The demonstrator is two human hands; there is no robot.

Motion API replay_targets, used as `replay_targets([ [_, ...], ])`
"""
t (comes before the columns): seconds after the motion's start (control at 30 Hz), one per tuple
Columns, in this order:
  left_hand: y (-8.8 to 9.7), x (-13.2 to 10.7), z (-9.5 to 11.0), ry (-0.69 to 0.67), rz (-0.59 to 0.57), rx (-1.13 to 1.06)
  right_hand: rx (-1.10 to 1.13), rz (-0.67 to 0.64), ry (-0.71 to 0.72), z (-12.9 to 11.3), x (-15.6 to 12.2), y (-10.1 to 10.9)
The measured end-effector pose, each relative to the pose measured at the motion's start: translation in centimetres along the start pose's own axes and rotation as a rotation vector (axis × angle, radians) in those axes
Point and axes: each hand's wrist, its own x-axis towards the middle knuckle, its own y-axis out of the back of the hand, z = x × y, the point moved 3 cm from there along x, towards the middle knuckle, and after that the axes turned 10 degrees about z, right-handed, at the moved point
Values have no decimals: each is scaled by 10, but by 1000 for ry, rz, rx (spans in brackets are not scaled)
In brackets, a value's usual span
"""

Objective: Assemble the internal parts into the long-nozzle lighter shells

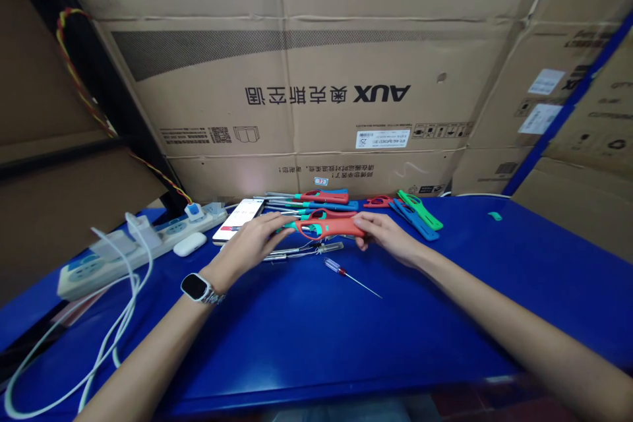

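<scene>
A: List items at left.
B: 1 power strip (165, 238), white plugs (143, 232) fitted; white cables (134, 287) loop toward the near edge. 1 white case (190, 244) sits just beside the strip.
A: Right of the case?
B: 1 phone (242, 214), screen lit.
A: Far side?
B: 1 cardboard panel (321, 53), marked AUX, bearing 1 white label (382, 139).

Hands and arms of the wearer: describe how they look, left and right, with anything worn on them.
The left hand is ungloved; its wrist carries a watch with a rounded rectangular dark face, a pale rim and a silvery link-style band. The right hand is ungloved too, with nothing visible on its wrist. No sleeve shows on either forearm.
</scene>
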Motion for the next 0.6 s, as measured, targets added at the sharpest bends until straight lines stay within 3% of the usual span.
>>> replay_targets([
  [0.1, 4, 11, -7, 18, 21, -23, -173, -15, 92, -8, 5, 2],
  [0.2, 3, 30, -19, 23, 66, -42, -385, 58, 231, -20, 18, 3],
  [0.37, -15, 63, -48, -17, 93, 92, -695, 180, 437, -35, 63, 10],
  [0.6, -48, 86, -86, 77, -7, 117, -908, 209, 599, -15, 115, 18],
])
